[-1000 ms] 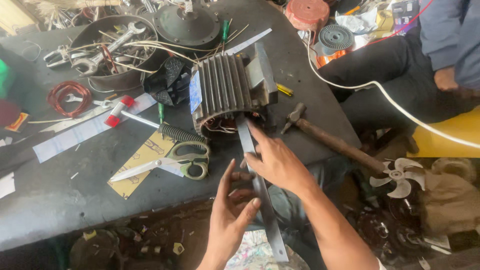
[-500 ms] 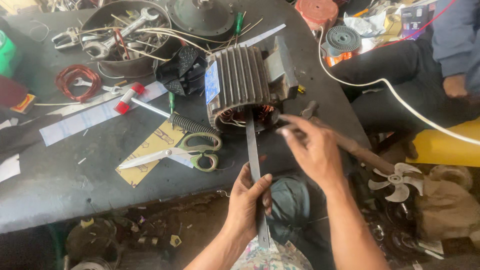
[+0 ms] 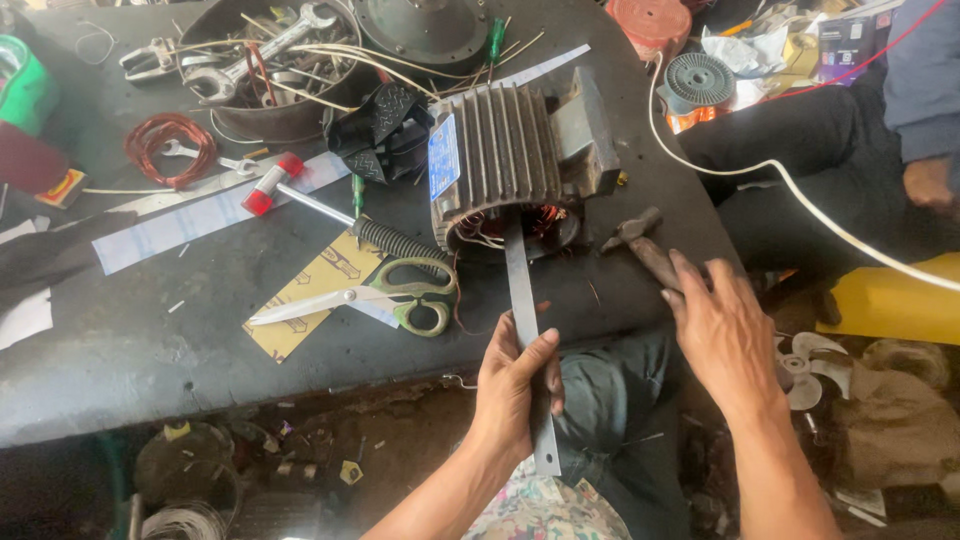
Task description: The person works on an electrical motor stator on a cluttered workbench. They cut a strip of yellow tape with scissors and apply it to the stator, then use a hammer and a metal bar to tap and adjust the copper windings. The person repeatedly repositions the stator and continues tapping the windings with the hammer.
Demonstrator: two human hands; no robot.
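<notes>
A finned grey motor lies on its side at the near edge of a dark workbench, copper windings showing at its open end; a long flat metal strip runs from that opening straight toward the person, its far tip inside the motor; the left hand grips the strip about midway, fingers curled fully around it; the right hand, just right of the motor, rests over a hammer's handle, fingers bent loosely, though whether they actually clasp it cannot be told; scissors lie left of the motor's open end; a coil of copper wire sits well to its left.
</notes>
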